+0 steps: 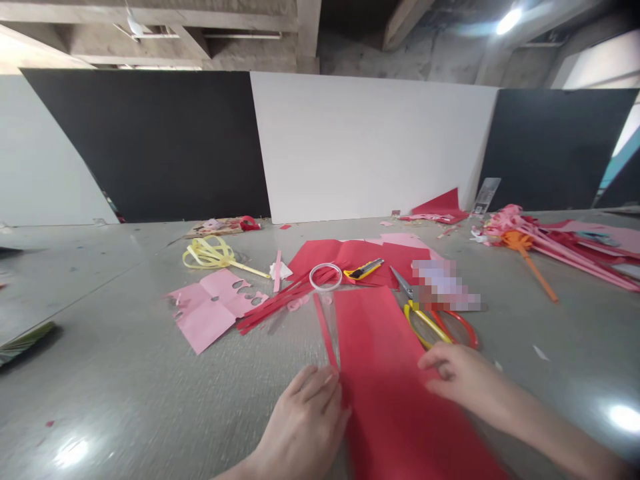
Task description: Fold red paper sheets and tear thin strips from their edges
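Observation:
A long sheet of red paper (380, 360) lies in front of me and runs out of view at the bottom. My left hand (307, 420) is at its left edge, fingers closed on the near end of a narrow red paper strip (326, 331). Over the sheet's right edge hovers my right hand (457, 370), thumb and fingers apart and nothing between them. Just beyond it lie scissors (436, 325) with yellow and red handles, blades pointing away. A yellow utility knife (365, 269) and a white ring (311, 277), perhaps a tape roll, sit past the sheet's far end.
Pink paper with cut-out holes (203, 317) and several red strips (273, 310) lie to the left. Behind is a yellow ribbon flower (213, 253). An orange paper flower (530, 260) and pink-stemmed ones stand right. Black and white panels (375, 147) close off the back.

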`<state>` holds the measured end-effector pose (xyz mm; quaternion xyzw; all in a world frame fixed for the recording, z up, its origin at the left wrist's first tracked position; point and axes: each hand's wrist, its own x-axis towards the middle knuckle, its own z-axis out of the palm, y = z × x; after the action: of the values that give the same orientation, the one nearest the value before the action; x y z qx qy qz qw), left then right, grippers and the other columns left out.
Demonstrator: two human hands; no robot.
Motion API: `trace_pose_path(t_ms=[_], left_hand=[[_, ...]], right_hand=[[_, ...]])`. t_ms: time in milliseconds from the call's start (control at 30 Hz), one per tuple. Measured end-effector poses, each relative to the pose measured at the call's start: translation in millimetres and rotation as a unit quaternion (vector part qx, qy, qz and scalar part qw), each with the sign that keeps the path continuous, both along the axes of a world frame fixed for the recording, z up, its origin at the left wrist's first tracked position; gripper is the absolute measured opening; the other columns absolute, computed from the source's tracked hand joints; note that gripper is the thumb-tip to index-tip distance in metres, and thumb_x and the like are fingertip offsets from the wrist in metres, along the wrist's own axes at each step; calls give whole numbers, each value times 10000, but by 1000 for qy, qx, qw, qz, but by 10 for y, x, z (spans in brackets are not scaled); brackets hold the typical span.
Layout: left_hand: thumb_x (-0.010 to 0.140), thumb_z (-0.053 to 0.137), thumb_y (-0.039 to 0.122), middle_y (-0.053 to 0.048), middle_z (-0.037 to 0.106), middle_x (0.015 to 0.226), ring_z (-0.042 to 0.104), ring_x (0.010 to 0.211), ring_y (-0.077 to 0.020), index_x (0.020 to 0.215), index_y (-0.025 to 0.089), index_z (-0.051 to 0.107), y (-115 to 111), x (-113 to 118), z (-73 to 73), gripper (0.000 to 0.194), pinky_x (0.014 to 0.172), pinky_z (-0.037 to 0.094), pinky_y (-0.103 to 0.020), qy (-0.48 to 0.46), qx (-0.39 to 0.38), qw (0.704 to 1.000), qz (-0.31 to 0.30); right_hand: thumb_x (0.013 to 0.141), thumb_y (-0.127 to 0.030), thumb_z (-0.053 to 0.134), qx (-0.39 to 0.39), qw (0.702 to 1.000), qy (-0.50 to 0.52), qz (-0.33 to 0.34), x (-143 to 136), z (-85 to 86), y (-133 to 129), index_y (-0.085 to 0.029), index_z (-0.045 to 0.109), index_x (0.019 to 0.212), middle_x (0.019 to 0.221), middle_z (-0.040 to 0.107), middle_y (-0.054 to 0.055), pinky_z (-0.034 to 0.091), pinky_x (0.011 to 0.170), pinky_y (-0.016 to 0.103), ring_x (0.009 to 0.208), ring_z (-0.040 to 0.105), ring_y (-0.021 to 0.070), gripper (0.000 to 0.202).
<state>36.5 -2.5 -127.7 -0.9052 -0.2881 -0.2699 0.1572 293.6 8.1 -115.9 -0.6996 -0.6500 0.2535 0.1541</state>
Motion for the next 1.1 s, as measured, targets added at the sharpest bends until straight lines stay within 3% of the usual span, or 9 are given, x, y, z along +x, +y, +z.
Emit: trace_pose_path(t_ms=[333, 533, 700, 800, 933, 1100], left_hand=[[870, 319, 124, -60, 648, 844, 583, 875, -209, 867, 154, 598, 8, -17, -30, 281, 774, 454, -380, -13, -6, 1000, -1], [835, 414, 180, -71, 636, 952, 569, 919, -235, 984, 148, 578, 7, -51, 115, 224, 769, 480, -391, -13, -49, 998, 24], [864, 370, 135, -48, 632, 866, 568, 887, -194, 929, 164, 587, -2, -45, 159, 229, 768, 474, -353, -20, -55, 998, -39], [886, 346, 152, -22, 630, 778, 573, 843, -178, 885, 184, 598, -1, -30, 138, 254, 768, 463, -351, -28, -45, 997, -48], [880, 396, 222, -21, 631, 787, 569, 842, -192, 855, 191, 602, 4, -23, 133, 211, 770, 456, -371, -32, -66, 997, -32], [876, 407, 245, -40, 638, 835, 570, 844, -208, 867, 169, 599, 4, -34, 141, 206, 762, 464, -386, -25, -85, 996, -25]], right_hand=[[640, -141, 536, -2, 1000, -3, 5, 20, 76, 2, -171, 614, 843, 811, 631, 58, 446, 619, 255, 716, 598, 182, 220], [666, -215, 521, 63, 996, 16, 53, -14, 108, 22, -217, 546, 935, 976, 567, 35, 450, 624, 257, 676, 562, 147, 271], [681, -192, 483, 104, 992, 42, 64, -56, 144, 45, -239, 499, 1023, 1139, 489, 26, 460, 679, 263, 708, 549, 130, 345], [687, -220, 498, 103, 991, 66, 61, -39, 102, 75, -238, 507, 1022, 1180, 473, 32, 456, 765, 283, 890, 548, 172, 335], [669, -234, 534, 74, 992, 92, 39, -11, 49, 101, -214, 522, 972, 1132, 517, 53, 437, 834, 295, 982, 537, 194, 303], [666, -189, 532, 29, 997, 60, 36, 24, 64, 105, -228, 563, 842, 838, 641, 15, 472, 688, 275, 762, 609, 179, 183]])
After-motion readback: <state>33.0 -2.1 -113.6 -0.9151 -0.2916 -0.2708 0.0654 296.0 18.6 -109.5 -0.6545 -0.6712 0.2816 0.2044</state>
